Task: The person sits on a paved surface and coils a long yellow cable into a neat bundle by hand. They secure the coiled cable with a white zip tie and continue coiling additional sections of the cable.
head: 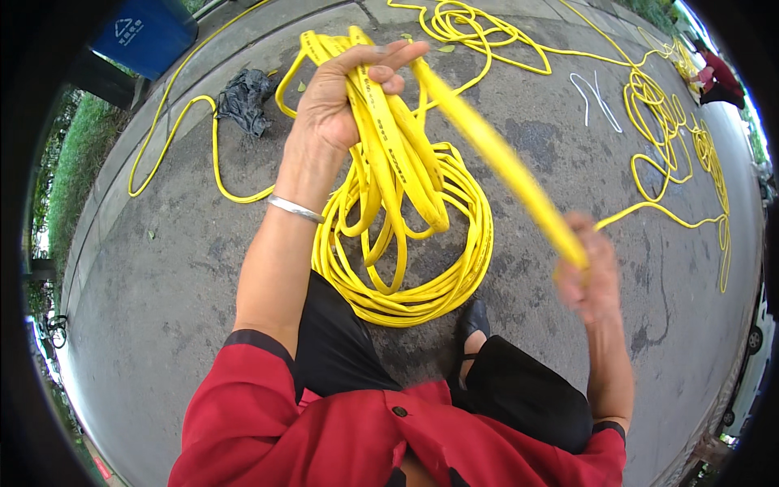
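My left hand (347,91) grips a hanging bundle of looped yellow flat hose (395,152), which bears printed writing. Its thumb and fingers wrap over the top of the loops. Out to the right, my right hand (590,268), blurred, is closed on a length of the same hose, which stretches taut up to the left hand. Below the bundle, a round coil of yellow hose (481,243) lies on the pavement in front of my legs, partly hidden by the hanging loops.
Loose tangles of yellow hose (654,103) lie to the right and at the top. A crumpled black plastic bag (246,100) and a blue bin (146,36) are at upper left. White cord (596,100) lies on the ground. Another person (721,76) crouches by yellow hose, far right.
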The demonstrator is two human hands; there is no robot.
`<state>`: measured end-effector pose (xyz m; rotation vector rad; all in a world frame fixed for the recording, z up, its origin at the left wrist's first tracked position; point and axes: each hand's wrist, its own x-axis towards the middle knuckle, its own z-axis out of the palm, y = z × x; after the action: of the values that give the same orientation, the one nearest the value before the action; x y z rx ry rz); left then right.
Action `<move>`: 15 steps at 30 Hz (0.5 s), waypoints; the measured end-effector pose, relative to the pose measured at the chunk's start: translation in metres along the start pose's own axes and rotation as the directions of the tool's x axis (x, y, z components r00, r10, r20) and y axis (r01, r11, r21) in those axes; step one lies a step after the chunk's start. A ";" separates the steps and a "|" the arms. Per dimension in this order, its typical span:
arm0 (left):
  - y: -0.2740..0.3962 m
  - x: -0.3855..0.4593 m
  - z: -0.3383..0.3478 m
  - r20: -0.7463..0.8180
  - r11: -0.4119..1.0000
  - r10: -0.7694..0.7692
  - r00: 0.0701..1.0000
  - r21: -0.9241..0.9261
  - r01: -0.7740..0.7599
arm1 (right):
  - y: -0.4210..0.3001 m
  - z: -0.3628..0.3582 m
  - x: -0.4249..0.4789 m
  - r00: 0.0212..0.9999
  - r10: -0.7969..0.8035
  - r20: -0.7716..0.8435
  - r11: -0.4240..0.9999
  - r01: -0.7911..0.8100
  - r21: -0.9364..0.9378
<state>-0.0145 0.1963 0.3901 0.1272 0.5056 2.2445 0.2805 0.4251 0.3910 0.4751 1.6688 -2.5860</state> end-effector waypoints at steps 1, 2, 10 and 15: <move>0.001 -0.003 0.002 0.022 1.000 0.002 1.000 -0.007 -0.002 | 0.011 0.005 0.004 0.990 0.129 0.061 0.988 -0.123 -0.088; 0.002 -0.005 0.003 0.044 1.000 0.002 0.999 -0.013 -0.001 | 0.020 0.008 0.006 0.960 0.259 0.110 0.954 -0.237 -0.182; 0.000 -0.004 -0.001 0.037 0.999 -0.049 0.998 0.019 0.048 | 0.032 -0.016 0.023 0.977 0.211 0.028 0.838 -0.166 -0.519; -0.016 -0.014 0.013 -0.021 0.987 -0.110 0.994 0.117 0.112 | -0.044 0.006 0.021 0.925 -0.351 0.144 0.649 0.351 -0.675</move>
<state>0.0090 0.1994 0.3966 0.1405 0.6386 2.1082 0.2510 0.4414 0.4270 0.0992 2.7536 -1.8602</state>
